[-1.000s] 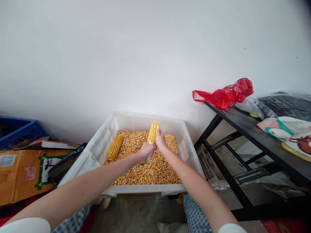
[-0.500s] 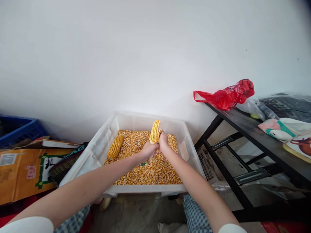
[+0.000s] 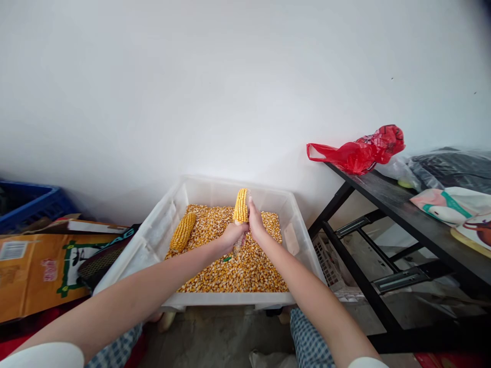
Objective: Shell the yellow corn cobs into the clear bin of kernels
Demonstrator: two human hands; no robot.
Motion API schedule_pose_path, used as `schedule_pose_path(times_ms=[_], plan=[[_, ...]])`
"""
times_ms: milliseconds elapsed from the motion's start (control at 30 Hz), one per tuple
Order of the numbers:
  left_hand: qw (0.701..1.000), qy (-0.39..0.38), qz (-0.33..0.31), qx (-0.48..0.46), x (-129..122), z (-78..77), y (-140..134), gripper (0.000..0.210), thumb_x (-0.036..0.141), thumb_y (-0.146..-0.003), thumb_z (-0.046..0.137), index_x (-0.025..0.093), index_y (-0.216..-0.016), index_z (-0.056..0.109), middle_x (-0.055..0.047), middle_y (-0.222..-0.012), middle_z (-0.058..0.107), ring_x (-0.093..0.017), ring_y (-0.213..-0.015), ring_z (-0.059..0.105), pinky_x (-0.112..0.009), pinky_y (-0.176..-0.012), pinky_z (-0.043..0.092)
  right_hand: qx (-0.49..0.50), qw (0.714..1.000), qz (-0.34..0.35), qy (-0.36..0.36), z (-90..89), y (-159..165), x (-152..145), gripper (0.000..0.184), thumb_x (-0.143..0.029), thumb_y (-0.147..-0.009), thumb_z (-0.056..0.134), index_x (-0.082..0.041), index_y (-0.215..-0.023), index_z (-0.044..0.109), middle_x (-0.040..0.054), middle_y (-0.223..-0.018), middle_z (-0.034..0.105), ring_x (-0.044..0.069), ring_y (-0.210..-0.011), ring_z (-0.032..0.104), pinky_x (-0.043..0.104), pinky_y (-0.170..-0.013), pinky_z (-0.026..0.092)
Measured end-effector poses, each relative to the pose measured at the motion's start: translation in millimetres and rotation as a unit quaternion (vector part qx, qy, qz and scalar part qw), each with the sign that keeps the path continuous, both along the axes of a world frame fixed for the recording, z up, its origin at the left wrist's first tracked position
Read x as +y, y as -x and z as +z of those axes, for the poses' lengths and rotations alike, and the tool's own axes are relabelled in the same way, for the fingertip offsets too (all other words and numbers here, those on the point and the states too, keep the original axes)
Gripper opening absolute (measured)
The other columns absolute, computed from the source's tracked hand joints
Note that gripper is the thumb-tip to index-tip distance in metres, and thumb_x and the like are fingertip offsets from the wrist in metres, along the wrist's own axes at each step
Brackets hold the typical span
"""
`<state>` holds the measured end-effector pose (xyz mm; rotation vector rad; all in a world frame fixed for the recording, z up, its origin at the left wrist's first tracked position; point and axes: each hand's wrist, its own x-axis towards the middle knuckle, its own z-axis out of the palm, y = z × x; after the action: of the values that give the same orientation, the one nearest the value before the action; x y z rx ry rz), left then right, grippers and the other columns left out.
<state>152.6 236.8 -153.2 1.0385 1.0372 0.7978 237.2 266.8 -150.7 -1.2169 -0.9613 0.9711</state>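
My left hand (image 3: 233,235) is closed around the lower end of a partly stripped corn cob (image 3: 241,205), which tilts upward over a clear plastic bin (image 3: 235,298). Along the cob's right side lies my right hand (image 3: 257,222), thumb pointing up and pressed against the bare edge; its other fingers are mostly hidden behind. Loose yellow corn kernels (image 3: 253,273) fill the bin's bottom beneath both hands. A second, full corn cob (image 3: 183,232) rests on the kernels at the left wall. Something small and green (image 3: 227,259) shows among the kernels.
On the right stands a black table (image 3: 399,202) bearing a crumpled red plastic bag (image 3: 358,153) and other packages. To the left are an orange cardboard box (image 3: 34,271) and a blue crate (image 3: 42,204). A white wall (image 3: 230,92) rises behind the bin.
The held corn cob has shifted slightly left and turned more upright. My right thumb has moved up along its side.
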Motion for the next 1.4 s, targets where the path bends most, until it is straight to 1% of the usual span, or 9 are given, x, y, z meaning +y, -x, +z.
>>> schedule_pose_path(times_ms=[133, 433, 667, 800, 967, 1067, 1167, 1267, 1400], plan=[[1.000, 0.011, 0.022, 0.008, 3, 1.6, 1, 0.011, 0.015, -0.067, 0.050, 0.018, -0.060, 0.043, 0.005, -0.038, 0.039, -0.008, -0.031, 0.035, -0.021, -0.034, 0.030, -0.048, 0.999, 0.009, -0.006, -0.7, 6, -5, 0.043, -0.057, -0.077, 0.042, -0.016, -0.075, 0.057, 0.0041, -0.070, 0.062, 0.015, -0.061, 0.055, 0.024, -0.056, 0.042], [0.999, 0.014, 0.040, 0.029, -4, 0.7, 0, 0.016, 0.016, -0.071, 0.050, 0.018, -0.058, 0.042, 0.005, -0.038, 0.039, -0.007, -0.030, 0.034, -0.019, -0.032, 0.027, -0.203, 0.973, -0.098, 0.045, -6.2, 8, -7, 0.045, -0.050, -0.085, 0.033, -0.017, -0.065, 0.055, 0.0090, -0.069, 0.062, 0.017, -0.061, 0.055, 0.027, -0.058, 0.040], [0.999, 0.012, 0.033, 0.030, -4, -3.6, 2, 0.014, 0.015, -0.070, 0.050, 0.017, -0.058, 0.044, 0.005, -0.037, 0.039, -0.007, -0.030, 0.033, -0.019, -0.031, 0.026, -0.146, 0.979, -0.134, 0.041, -14.3, 7, -6, 0.020, -0.033, -0.080, 0.045, -0.020, -0.089, 0.057, 0.0059, -0.085, 0.063, 0.018, -0.083, 0.058, 0.028, -0.076, 0.042], [1.000, -0.004, 0.009, 0.013, -5, -0.9, 1, 0.011, 0.010, -0.063, 0.052, 0.017, -0.057, 0.045, 0.005, -0.037, 0.040, -0.008, -0.031, 0.034, -0.020, -0.031, 0.027, -0.064, 0.983, -0.155, 0.071, -17.1, -1, 3, 0.027, -0.023, -0.077, 0.040, -0.018, -0.100, 0.054, 0.0049, -0.085, 0.062, 0.016, -0.079, 0.058, 0.026, -0.068, 0.044], [0.999, -0.019, -0.009, -0.025, -3, 5.7, -4, 0.010, 0.011, -0.060, 0.054, 0.017, -0.058, 0.046, 0.005, -0.038, 0.042, -0.008, -0.032, 0.037, -0.020, -0.032, 0.030, 0.019, 0.993, -0.097, 0.072, 5.1, -9, 7, 0.035, -0.035, -0.083, 0.029, -0.015, -0.089, 0.058, 0.0029, -0.069, 0.062, 0.013, -0.056, 0.056, 0.024, -0.056, 0.044], [0.999, -0.006, -0.001, -0.046, 3, 8.0, -1, 0.010, 0.014, -0.061, 0.055, 0.017, -0.058, 0.046, 0.005, -0.038, 0.042, -0.007, -0.032, 0.036, -0.019, -0.032, 0.030, 0.057, 0.996, 0.019, 0.065, 19.7, -7, 0, 0.047, -0.051, -0.083, 0.030, -0.014, -0.085, 0.060, 0.0041, -0.065, 0.062, 0.014, -0.057, 0.057, 0.024, -0.056, 0.045], [0.998, 0.008, 0.016, -0.067, 12, 8.5, 5, 0.011, 0.018, -0.063, 0.056, 0.017, -0.060, 0.045, 0.006, -0.040, 0.042, -0.007, -0.032, 0.037, -0.019, -0.033, 0.032, 0.050, 0.989, 0.140, 0.015, 22.2, 1, -8, 0.043, -0.054, -0.077, 0.045, -0.016, -0.090, 0.062, 0.0036, -0.075, 0.065, 0.014, -0.066, 0.059, 0.023, -0.060, 0.046], [0.996, 0.022, 0.032, -0.081, 19, 5.8, 8, 0.013, 0.024, -0.067, 0.055, 0.017, -0.062, 0.045, 0.005, -0.041, 0.044, -0.007, -0.032, 0.040, -0.018, -0.035, 0.034, 0.009, 0.989, 0.144, -0.013, 13.9, 9, -12, 0.040, -0.053, -0.075, 0.050, -0.018, -0.090, 0.063, 0.0024, -0.077, 0.065, 0.013, -0.063, 0.056, 0.023, -0.057, 0.044], [0.995, 0.045, 0.029, -0.087, 20, -1.0, 6, 0.014, 0.025, -0.068, 0.055, 0.016, -0.062, 0.047, 0.004, -0.041, 0.046, -0.006, -0.031, 0.040, -0.018, -0.034, 0.035, -0.039, 0.994, 0.095, 0.040, -0.6, 12, -9, 0.047, -0.059, -0.077, 0.043, -0.016, -0.079, 0.062, 0.0010, -0.059, 0.057, 0.012, -0.046, 0.048, 0.023, -0.045, 0.038]])
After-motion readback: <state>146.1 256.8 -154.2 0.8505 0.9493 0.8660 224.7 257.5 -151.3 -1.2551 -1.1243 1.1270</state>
